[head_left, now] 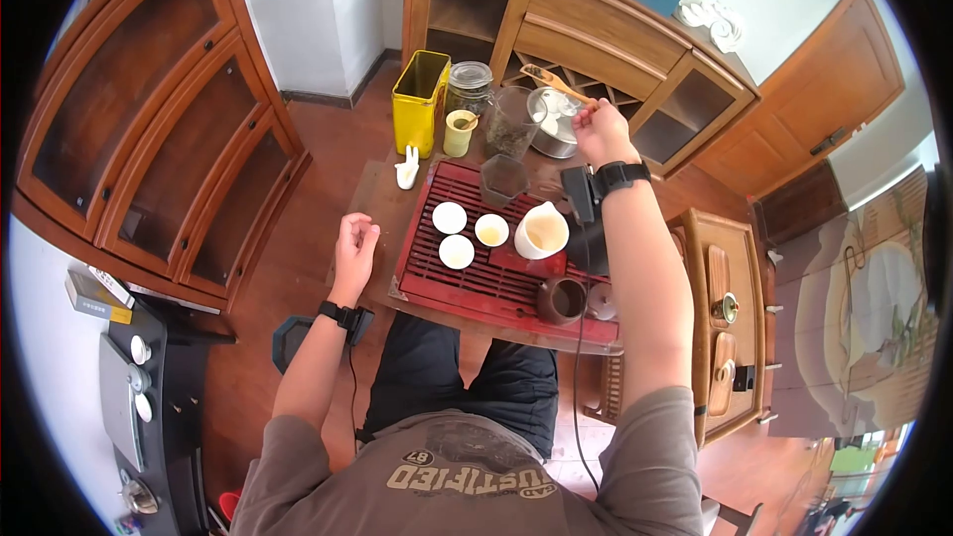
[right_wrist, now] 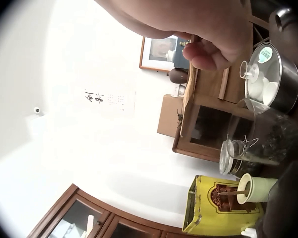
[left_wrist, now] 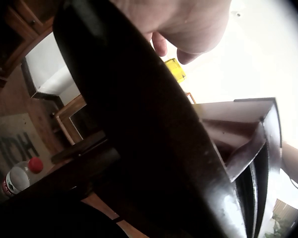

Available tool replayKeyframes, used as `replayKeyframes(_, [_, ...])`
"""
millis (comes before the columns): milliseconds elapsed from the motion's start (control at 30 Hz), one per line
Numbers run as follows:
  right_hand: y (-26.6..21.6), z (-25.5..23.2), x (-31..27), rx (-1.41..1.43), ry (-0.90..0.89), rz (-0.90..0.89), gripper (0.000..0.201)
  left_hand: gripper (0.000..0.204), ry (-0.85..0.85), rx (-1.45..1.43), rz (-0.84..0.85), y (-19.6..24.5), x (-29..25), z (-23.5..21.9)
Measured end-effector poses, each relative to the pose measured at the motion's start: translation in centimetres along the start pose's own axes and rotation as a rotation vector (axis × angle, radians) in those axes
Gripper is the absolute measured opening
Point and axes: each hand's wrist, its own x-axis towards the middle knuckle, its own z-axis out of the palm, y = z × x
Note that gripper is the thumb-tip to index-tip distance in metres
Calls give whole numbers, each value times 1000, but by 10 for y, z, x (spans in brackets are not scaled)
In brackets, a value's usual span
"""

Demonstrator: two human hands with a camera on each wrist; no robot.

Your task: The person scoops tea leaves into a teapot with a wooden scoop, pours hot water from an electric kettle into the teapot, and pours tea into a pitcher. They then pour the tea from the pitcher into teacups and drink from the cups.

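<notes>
My right hand pinches the handle of a wooden scoop, its far end bearing dark leaves, above a metal bowl and a glass jar of leaves. In the right wrist view the scoop is seen edge-on, held by the right hand. My left hand hovers beside the red slatted tray, fingers loosely curled, holding nothing. Three small white cups, a white pitcher, a hexagonal glass vessel and a brown teapot stand on the tray.
Behind the tray are a yellow tin, a lidded glass jar and a pale green holder. A white rabbit-like figure stands left of them. A side table is at right, wooden cabinets at left.
</notes>
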Motion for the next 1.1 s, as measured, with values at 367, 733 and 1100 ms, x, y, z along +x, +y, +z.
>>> replayKeyframes(367, [-60, -94, -135, -14, -264, -9, 20, 18, 4, 45, 29, -7, 0, -2])
replayKeyframes(733, [-38, -236, -259, -103, 23, 116, 23, 17, -8, 27, -18, -3, 1, -2])
replayKeyframes(1100, [-6, -265, -259, -278, 85, -20, 26, 16, -36, 88, -6, -3, 2, -1])
